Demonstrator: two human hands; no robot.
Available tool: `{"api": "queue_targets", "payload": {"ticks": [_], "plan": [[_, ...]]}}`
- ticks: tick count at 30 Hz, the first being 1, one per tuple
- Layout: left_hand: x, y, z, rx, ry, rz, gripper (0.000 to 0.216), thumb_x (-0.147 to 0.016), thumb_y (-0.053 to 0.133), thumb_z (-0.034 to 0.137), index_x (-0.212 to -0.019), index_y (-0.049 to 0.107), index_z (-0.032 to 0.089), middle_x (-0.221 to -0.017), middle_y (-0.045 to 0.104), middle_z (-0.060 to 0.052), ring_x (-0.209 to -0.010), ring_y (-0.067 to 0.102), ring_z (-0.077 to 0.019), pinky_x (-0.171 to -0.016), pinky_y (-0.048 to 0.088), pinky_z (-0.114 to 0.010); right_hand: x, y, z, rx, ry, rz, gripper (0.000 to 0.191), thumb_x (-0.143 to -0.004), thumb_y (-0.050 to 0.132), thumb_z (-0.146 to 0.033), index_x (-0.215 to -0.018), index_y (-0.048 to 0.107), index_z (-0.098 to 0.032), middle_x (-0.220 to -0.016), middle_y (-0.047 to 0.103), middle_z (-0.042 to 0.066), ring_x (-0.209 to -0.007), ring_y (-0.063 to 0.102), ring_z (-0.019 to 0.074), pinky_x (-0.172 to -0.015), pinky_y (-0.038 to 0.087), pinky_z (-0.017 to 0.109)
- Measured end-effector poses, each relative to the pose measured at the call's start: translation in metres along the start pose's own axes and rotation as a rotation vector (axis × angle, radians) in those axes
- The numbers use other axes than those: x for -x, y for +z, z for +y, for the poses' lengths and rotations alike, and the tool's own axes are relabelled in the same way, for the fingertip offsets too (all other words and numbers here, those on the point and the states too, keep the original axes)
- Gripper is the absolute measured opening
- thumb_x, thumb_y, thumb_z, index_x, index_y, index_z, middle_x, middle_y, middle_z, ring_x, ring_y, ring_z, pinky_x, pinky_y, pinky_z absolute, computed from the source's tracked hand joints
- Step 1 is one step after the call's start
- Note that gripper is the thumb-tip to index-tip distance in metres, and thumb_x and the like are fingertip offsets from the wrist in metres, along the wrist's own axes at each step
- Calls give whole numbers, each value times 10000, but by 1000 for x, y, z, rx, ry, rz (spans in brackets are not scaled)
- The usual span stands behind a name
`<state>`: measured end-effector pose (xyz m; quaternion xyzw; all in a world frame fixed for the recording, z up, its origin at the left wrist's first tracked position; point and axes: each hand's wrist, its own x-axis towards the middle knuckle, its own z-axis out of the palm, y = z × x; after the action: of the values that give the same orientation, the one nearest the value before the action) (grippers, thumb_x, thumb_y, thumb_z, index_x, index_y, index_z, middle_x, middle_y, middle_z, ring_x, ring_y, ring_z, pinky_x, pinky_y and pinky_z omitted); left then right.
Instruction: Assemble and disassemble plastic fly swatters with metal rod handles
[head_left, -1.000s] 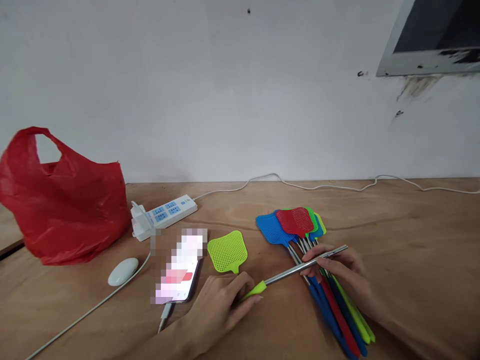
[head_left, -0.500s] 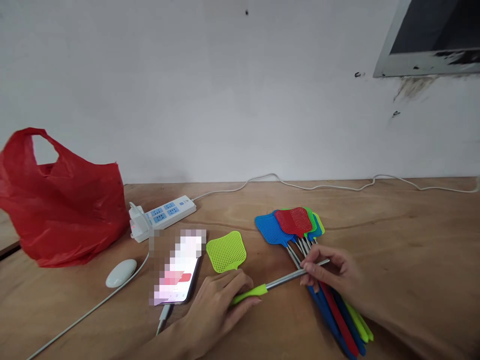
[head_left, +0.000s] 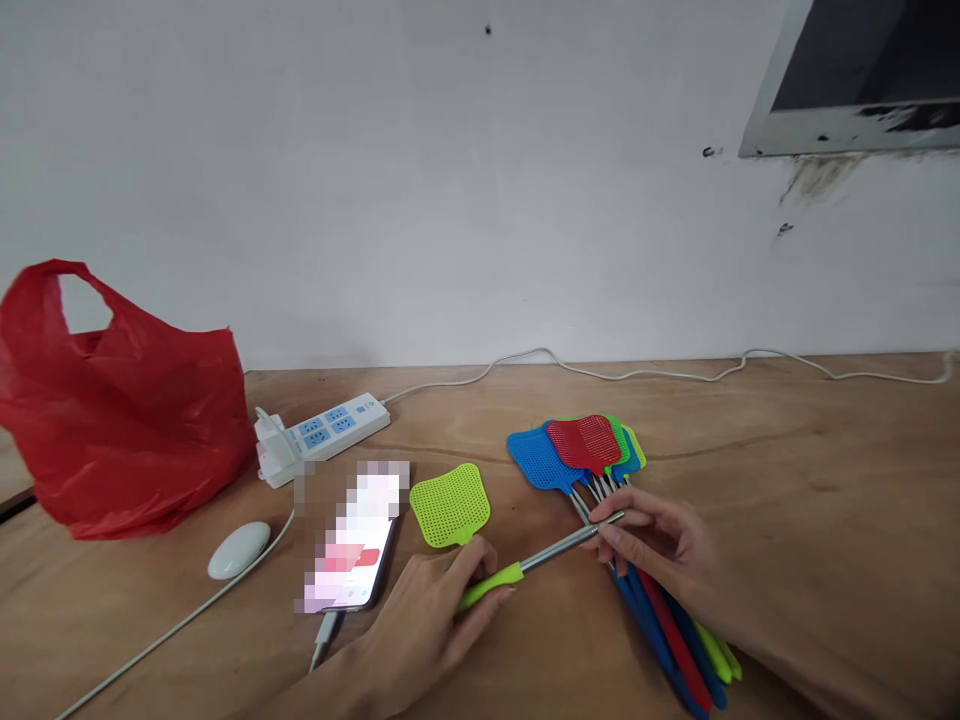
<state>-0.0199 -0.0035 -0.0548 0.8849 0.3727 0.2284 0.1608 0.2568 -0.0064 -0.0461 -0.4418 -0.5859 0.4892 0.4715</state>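
My left hand [head_left: 431, 620] is closed around the green grip of a telescopic handle [head_left: 525, 568], a silver metal rod with a green end. My right hand [head_left: 652, 550] pinches the rod's far silver tip between thumb and fingers. A loose yellow-green swatter head [head_left: 448, 505] lies flat on the wooden table [head_left: 787, 480] just beyond my left hand. Under my right hand lies a pile of assembled fly swatters [head_left: 592, 450] with blue, red and green heads and coloured handles.
A phone [head_left: 352, 550] lies left of the swatter head, plugged into a cable. Further left are a white puck-shaped device [head_left: 238, 549], a white power strip [head_left: 322, 435] and a red plastic bag [head_left: 120, 420]. A white cord [head_left: 675, 373] runs along the wall.
The silver rod has become shorter: my right hand slid toward my left along it, pushing the tip inward. The left hand stayed on the green grip.
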Motion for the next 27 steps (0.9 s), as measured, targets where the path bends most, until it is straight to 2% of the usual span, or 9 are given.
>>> {"api": "queue_targets", "payload": {"ticks": [8,15,19,24,27], "plan": [[1,-2,-2,-19,22,-17,113,-1004,461,309,-917,466,237,-783,639,27,-618,575,-150,-571,382,-254,1,-2,-1,43,16,-45,287,-840,711,-478,-917,722,-202,-769,754,46,-672,676,173,-595,556,283],[-1,-5,4,-7,-4,-23,119,-1001,458,336,-982,514,233,-792,666,17,-618,590,-155,-570,396,-260,-1,-2,-4,-34,-38,58,291,-813,740,-483,-835,681,-199,-638,691,3,-534,598,133,-511,498,250],[-1,-5,2,-52,-13,-52,179,-1019,393,326,-1067,541,237,-839,693,1,-652,616,-174,-613,418,-282,-6,-5,-3,-97,-63,112,304,-808,748,-492,-821,672,-197,-674,720,28,-563,620,146,-500,507,246],[0,-3,1,-87,-15,-100,220,-1039,346,317,-1066,545,228,-859,706,-12,-689,643,-198,-625,428,-299,-5,-3,-5,-113,-7,40,327,-805,743,-506,-896,701,-194,-761,731,50,-631,645,162,-512,527,252],[0,-3,3,-68,-1,-127,210,-1042,356,316,-1079,544,229,-889,707,-15,-760,668,-211,-662,453,-308,-1,1,-8,-78,27,-24,332,-794,745,-515,-867,705,-193,-713,695,31,-602,635,162,-510,530,263]]}}
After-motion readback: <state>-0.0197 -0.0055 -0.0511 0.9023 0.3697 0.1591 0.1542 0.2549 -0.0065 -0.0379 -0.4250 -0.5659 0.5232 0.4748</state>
